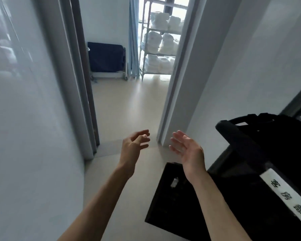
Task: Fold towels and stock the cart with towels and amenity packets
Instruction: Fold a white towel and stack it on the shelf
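Both of my arms reach forward in a corridor, facing an open doorway. My left hand (135, 143) is empty with loosely curved fingers. My right hand (186, 148) is empty too, palm turned inward and fingers straight. A black housekeeping cart (254, 171) with a white label stands at my lower right, its flat black panel below my right wrist. Stacks of folded white towels (159, 44) lie on a metal shelf rack (144, 49) in the room beyond the doorway. No amenity packets are visible.
White walls close in on both sides, with grey door frames (174, 94) around the opening. A dark blue linen trolley on wheels (107, 59) stands against the far wall, beside a blue curtain (133, 40). Beige floor runs through the doorway.
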